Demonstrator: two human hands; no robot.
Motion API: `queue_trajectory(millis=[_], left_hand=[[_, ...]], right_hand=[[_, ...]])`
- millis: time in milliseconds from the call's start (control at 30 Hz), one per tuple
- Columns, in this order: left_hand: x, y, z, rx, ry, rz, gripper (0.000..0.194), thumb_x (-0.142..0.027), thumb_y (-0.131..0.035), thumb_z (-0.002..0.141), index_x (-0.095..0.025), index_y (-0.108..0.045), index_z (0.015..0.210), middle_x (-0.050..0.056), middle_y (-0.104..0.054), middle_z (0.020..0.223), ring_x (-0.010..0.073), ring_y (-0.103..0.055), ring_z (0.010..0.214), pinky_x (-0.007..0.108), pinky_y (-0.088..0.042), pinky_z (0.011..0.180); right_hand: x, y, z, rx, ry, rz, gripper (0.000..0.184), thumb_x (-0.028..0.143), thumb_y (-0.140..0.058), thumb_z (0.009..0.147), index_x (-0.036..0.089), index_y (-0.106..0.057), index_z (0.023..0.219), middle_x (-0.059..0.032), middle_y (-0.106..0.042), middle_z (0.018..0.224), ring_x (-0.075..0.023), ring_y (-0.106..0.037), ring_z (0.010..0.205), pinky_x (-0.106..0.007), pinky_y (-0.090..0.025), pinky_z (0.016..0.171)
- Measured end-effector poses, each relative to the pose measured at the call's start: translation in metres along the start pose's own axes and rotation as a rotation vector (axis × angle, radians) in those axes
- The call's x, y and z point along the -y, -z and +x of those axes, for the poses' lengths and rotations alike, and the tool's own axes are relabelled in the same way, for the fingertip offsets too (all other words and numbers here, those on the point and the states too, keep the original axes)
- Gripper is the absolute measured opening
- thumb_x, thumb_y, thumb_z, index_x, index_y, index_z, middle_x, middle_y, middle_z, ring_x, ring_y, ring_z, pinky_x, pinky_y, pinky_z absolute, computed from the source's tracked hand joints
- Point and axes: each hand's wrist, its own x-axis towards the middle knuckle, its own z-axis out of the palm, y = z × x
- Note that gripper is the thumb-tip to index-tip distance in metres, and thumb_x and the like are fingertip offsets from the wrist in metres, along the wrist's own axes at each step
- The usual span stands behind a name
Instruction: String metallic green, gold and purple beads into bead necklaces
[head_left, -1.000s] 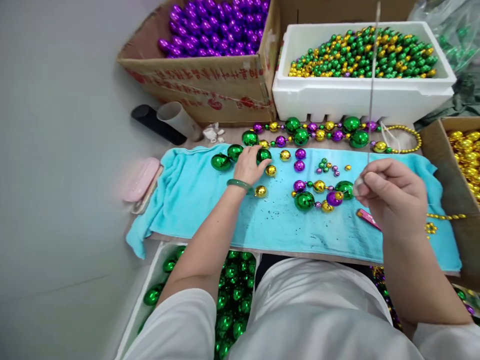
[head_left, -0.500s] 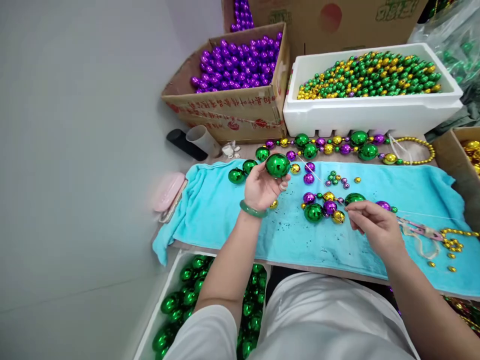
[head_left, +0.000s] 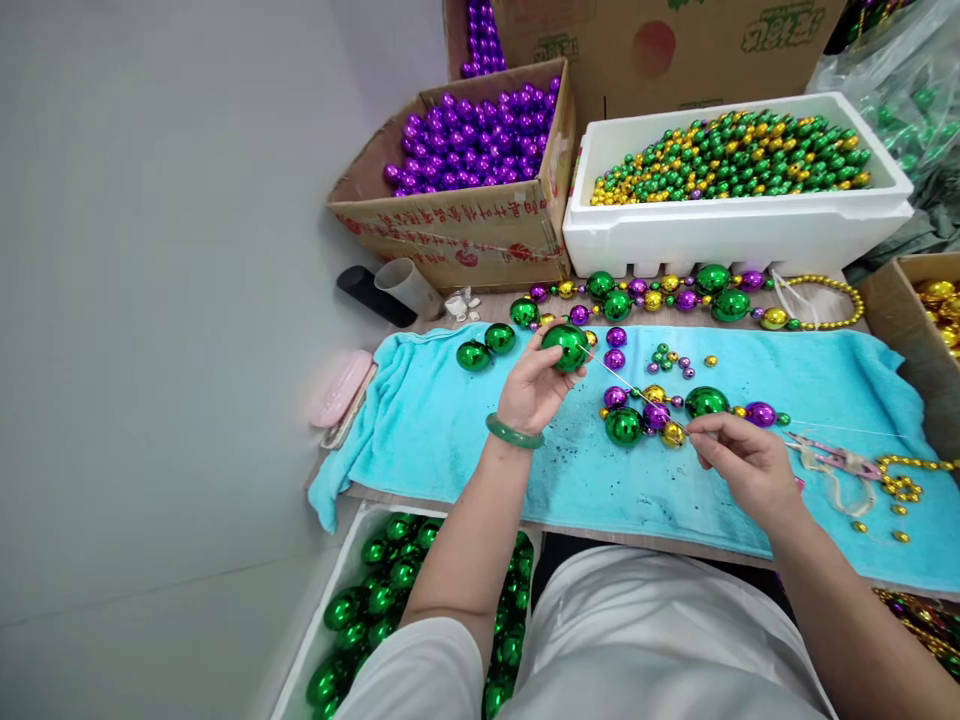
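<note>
My left hand [head_left: 531,385] is closed around a large shiny green ball [head_left: 566,346], held just above a turquoise towel [head_left: 450,440]. My right hand [head_left: 739,462] pinches a long thin needle [head_left: 634,390] whose tip reaches the green ball. A partly strung row of green, purple and gold beads [head_left: 675,410] lies on the towel right beside my right hand's fingers. Two loose green balls [head_left: 486,346] rest left of my left hand.
A cardboard box of purple balls [head_left: 472,140] and a white foam box of small green and gold beads [head_left: 727,155] stand behind the towel. A finished bead strand [head_left: 675,290] lies before them. A bin of green balls [head_left: 390,600] sits below. Scissors [head_left: 836,458] lie right.
My left hand picked a green ball off the towel and lifted it. My right hand came down from holding the needle upright and now points it at the ball. The camera tilted up.
</note>
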Motion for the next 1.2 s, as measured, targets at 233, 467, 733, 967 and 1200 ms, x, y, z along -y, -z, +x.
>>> queue_trajectory(millis=[233,467,733,967,1200], left_hand=[[0.016,-0.004,0.005,-0.169,-0.041,-0.039,0.029,-0.040,-0.065,0.081,-0.024,-0.051,0.100,0.004,-0.065,0.105,0.0204,-0.065,0.103,0.039,-0.052,0.092],[0.010,0.009,0.008,-0.201,-0.036,0.098,0.041,-0.053,-0.038,0.092,-0.019,-0.059,0.097,0.010,-0.066,0.109,0.0246,-0.060,0.112,0.039,-0.055,0.084],[0.019,-0.015,-0.005,-0.190,0.034,0.003,0.033,-0.044,-0.040,0.090,-0.018,-0.059,0.096,0.009,-0.067,0.102,0.0227,-0.063,0.105,0.037,-0.055,0.082],[0.028,-0.018,-0.028,0.156,0.194,0.126,0.051,-0.033,-0.054,0.077,-0.022,-0.052,0.127,0.007,-0.067,0.098,0.0215,-0.066,0.080,0.033,-0.054,0.066],[0.092,-0.022,-0.044,0.224,0.473,0.701,0.080,-0.024,-0.072,0.064,-0.023,-0.046,0.139,0.008,-0.068,0.099,0.0167,-0.060,0.066,0.028,-0.051,0.058]], right_hand=[[-0.006,-0.008,0.000,0.034,-0.032,-0.013,0.012,0.028,-0.064,0.078,0.017,-0.069,0.077,0.0021,-0.053,0.055,-0.0101,-0.047,0.049,-0.023,-0.037,0.046],[0.038,0.041,-0.011,-0.218,0.032,0.142,0.009,0.025,-0.069,0.076,0.018,-0.070,0.081,0.0017,-0.056,0.054,-0.0099,-0.048,0.048,-0.023,-0.035,0.044],[0.030,0.023,-0.028,-0.029,-0.040,0.048,0.007,0.024,-0.066,0.080,0.018,-0.069,0.081,0.0020,-0.054,0.054,-0.0089,-0.047,0.048,-0.022,-0.036,0.045],[0.037,0.021,-0.020,-0.228,0.052,0.220,0.007,0.025,-0.066,0.078,0.019,-0.067,0.082,0.0022,-0.053,0.054,-0.0102,-0.049,0.049,-0.023,-0.035,0.043],[0.078,0.038,-0.008,-0.438,0.275,0.229,0.006,0.018,-0.065,0.072,0.021,-0.068,0.075,0.0013,-0.054,0.057,-0.0102,-0.048,0.047,-0.023,-0.033,0.040]])
